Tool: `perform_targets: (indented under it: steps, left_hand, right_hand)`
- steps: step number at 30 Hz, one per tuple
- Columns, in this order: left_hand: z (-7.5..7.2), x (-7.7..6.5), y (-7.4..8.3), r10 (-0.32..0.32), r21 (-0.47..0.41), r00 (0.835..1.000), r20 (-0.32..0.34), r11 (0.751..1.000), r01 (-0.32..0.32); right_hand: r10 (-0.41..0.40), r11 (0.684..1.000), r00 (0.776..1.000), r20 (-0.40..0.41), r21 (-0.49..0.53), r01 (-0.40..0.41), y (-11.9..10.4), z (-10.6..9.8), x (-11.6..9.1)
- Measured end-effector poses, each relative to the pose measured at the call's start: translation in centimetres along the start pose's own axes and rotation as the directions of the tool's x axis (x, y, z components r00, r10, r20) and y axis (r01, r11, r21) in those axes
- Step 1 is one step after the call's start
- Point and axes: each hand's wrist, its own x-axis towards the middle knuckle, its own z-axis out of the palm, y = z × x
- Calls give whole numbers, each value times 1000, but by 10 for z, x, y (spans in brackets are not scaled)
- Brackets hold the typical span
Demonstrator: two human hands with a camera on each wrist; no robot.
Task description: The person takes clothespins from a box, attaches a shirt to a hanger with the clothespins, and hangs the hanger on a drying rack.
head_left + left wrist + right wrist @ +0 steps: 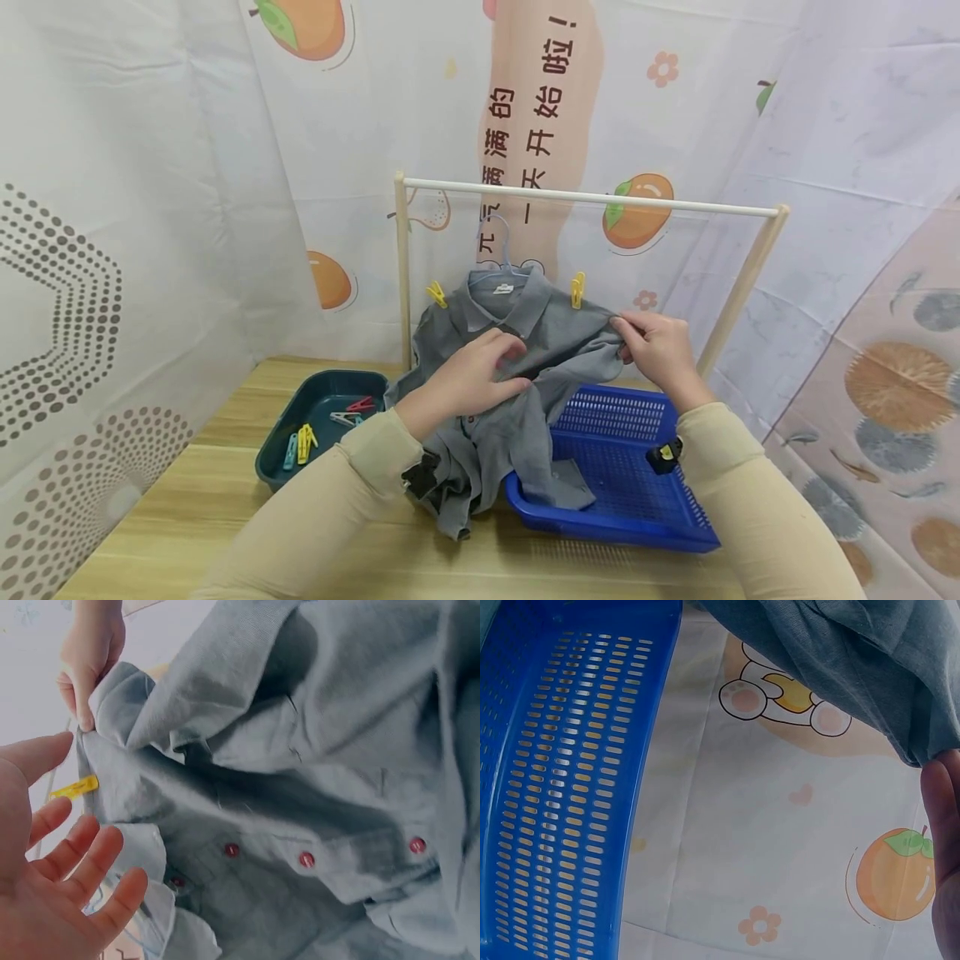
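Note:
A grey shirt [525, 333] with red buttons hangs on a light blue hanger [504, 237] below the rack's white bar. Yellow clothespins [577, 290] are at both its shoulders. My right hand [660, 346] pinches the shoulder and sleeve edge on the right; in the right wrist view its thumb [941, 791] presses on the cloth. My left hand [476, 375] is in front of the shirt's chest with fingers spread and nothing held. In the left wrist view, the left hand's palm [45, 900] shows beside the collar and a yellow clothespin [75, 787].
A blue perforated basket [622, 517] stands under the shirt, whose lower part drapes over its near left rim. On the left, a dark green tray [300, 400] holds several clothespins. The wooden posts [742, 292] of the rack rise on both sides before a patterned curtain.

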Motion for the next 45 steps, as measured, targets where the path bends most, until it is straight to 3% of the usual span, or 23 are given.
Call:
perform_targets:
  steps: [4, 11, 15, 21, 28, 36, 45]
  left_hand:
    - [-5, -8, -5, 13, 37, 1000, -1, 999, -13]
    - [0, -22, -12, 160, 125, 987, -11, 980, -157]
    - [8, -30, -12, 258, 164, 966, 18, 952, -257]
    - [18, -34, -8, 383, 236, 919, 94, 888, -394]
    - [33, -36, -6, 359, 325, 907, 221, 849, -416]
    - [49, -35, 7, 369, 311, 861, 350, 822, -478]
    - [63, -31, 14, 328, 387, 843, 427, 776, -497]
  right_hand:
    - [-1, 1000, 1000, -4, 0, 1, 0, -2, 0]
    - [23, 1000, 1000, 9, -1, -23, 3, -3, -1]
    - [25, 1000, 1000, 13, -1, -25, 3, -4, -2]
    - [23, 1000, 1000, 15, -5, -23, 2, -6, -2]
    - [23, 1000, 999, 23, -1, -23, 1, -5, -4]
    - [20, 1000, 1000, 10, -4, -20, 3, -3, -5]
    - [13, 1000, 1000, 3, -10, -13, 2, -3, -6]
